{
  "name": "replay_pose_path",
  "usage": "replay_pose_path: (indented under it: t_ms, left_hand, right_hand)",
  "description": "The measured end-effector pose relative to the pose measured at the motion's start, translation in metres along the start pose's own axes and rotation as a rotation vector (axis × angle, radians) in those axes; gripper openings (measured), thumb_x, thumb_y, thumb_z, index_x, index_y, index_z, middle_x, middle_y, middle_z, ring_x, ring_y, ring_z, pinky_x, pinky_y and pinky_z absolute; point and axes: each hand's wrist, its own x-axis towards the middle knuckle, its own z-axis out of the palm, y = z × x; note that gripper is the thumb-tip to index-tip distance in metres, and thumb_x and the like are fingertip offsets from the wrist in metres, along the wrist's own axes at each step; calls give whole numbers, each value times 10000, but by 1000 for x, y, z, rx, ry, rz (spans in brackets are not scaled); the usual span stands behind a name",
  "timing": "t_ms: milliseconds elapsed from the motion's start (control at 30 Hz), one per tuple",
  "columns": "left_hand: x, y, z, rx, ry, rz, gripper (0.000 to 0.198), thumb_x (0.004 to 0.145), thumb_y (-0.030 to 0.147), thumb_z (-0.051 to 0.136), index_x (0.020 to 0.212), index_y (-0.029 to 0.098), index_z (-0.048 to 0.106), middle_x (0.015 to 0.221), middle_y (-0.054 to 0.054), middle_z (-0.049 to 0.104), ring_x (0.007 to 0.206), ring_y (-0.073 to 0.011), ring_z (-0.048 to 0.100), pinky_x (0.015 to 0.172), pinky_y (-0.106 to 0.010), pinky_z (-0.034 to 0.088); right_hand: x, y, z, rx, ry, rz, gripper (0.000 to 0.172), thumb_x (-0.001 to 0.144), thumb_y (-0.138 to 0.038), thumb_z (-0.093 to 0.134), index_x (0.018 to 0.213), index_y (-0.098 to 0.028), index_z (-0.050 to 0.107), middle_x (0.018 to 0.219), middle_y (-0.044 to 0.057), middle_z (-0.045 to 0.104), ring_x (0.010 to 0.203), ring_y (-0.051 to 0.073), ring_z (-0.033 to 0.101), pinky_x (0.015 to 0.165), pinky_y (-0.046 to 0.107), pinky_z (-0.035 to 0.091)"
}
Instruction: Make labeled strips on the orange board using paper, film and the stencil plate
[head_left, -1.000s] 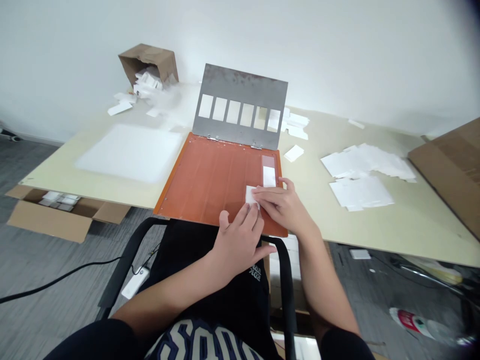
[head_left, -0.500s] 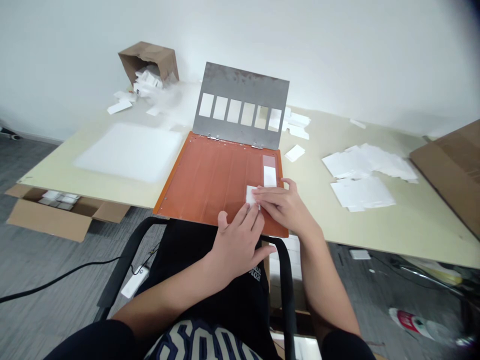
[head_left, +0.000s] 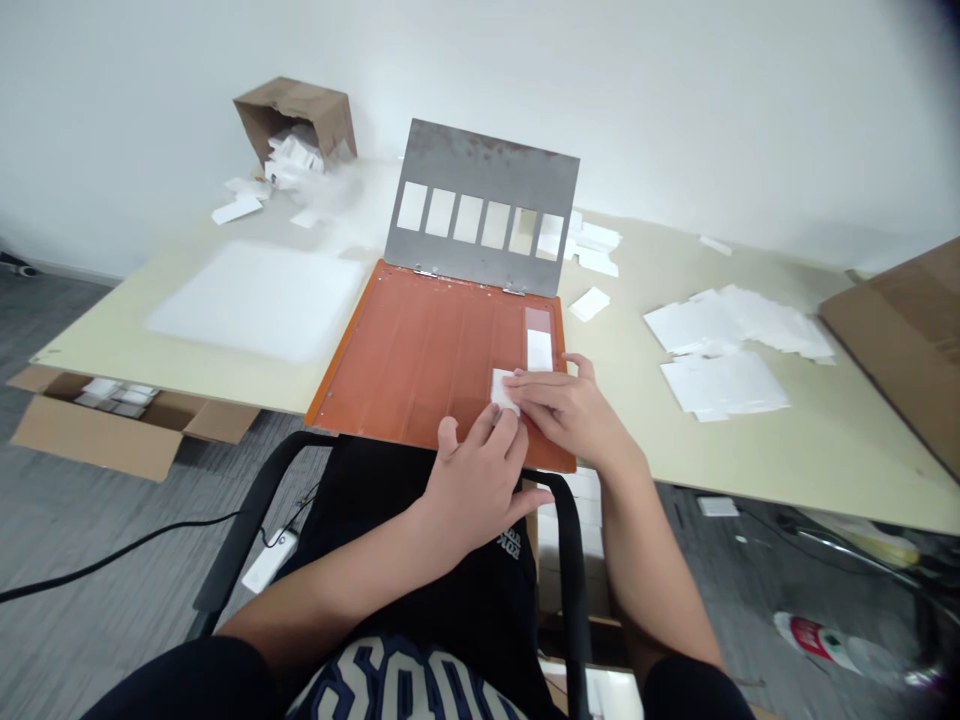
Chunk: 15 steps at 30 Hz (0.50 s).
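A far-left cardboard box [head_left: 337,122] holds white paper pieces [head_left: 295,152]; left hand [head_left: 480,478] and right hand [head_left: 564,408] touch a rectangular white card [head_left: 500,386], whether pinching I cannot tell.

I log the board [head_left: 405,350] as orange; plate [head_left: 495,165] behind it grey, brown-blotched; card [head_left: 501,384] on it white; table [head_left: 675,450] beneath it pale yellow.

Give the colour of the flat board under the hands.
The flat board is reddish orange; the head view shows it best.
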Motion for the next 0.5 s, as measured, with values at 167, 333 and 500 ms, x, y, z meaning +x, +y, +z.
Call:
replay_pose_path:
  t_ms: [167, 333, 500]
  left_hand:
    - [2, 0, -2, -4, 3, 1, 603, 965, 601, 364, 1245, 135, 625, 1351, -141, 610, 1240, -309, 529, 913, -461, 357]
    - [4, 1, -8, -35, -28, -5, 581, 969, 580, 376, 1241, 131, 625, 1340, -145, 613, 1242, -312, 527, 920, -459, 346]
    - [5, -4, -10, -95, -40, -1, 548, 950, 570, 424, 1223, 144, 635, 1305, -152, 628, 1274, -342, 494, 930, -483, 332]
  right_hand:
    - [1, -2, -2, -27, -20, -9, 339, 988, -193, 407, 934, -288, 728, 1170, -7, 733, 1131, 218, 664, 1096, 519, 203]
    - [0, -1, -3, -34, -33, -29, 310, 964, -147, 432, 909, -254, 718, 1184, 6, 728, 1137, 219, 662, 1106, 523, 181]
    - [-1, -1, -4, -64, -18, -54, 315, 937, -122, 443, 950, -260, 726, 1171, 6, 734, 1121, 217, 670, 1106, 522, 187]
